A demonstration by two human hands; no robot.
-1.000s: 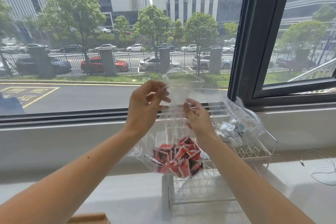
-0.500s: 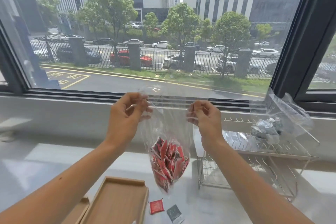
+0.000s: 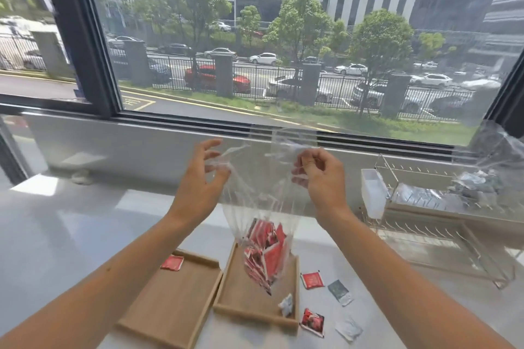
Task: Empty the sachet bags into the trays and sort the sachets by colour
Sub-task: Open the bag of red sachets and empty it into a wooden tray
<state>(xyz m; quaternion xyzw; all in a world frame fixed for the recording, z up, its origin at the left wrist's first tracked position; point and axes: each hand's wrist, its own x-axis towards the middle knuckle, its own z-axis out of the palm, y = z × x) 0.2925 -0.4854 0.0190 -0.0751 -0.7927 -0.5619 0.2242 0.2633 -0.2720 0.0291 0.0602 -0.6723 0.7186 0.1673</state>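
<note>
A clear plastic bag (image 3: 256, 193) hangs between my hands above the table, with several red sachets (image 3: 265, 255) bunched at its bottom. My left hand (image 3: 202, 178) pinches the bag's left top edge with the fingers spread. My right hand (image 3: 319, 176) grips the right top edge. The bag hangs over the right one of two wooden trays (image 3: 249, 302); a white sachet (image 3: 285, 304) lies in that tray. The left tray (image 3: 173, 300) holds one red sachet (image 3: 172, 263).
Loose red sachets (image 3: 312, 280) (image 3: 312, 321) and grey-white sachets (image 3: 340, 292) (image 3: 348, 329) lie on the white table right of the trays. A wire rack (image 3: 442, 224) at the right carries a second clear bag of grey sachets (image 3: 479, 187). A window runs along the back.
The view tipped down and swung left, so both trays and the loose sachets now show. The bag of red sachets moved from beside the rack to above the right tray; its mouth is pulled wider.
</note>
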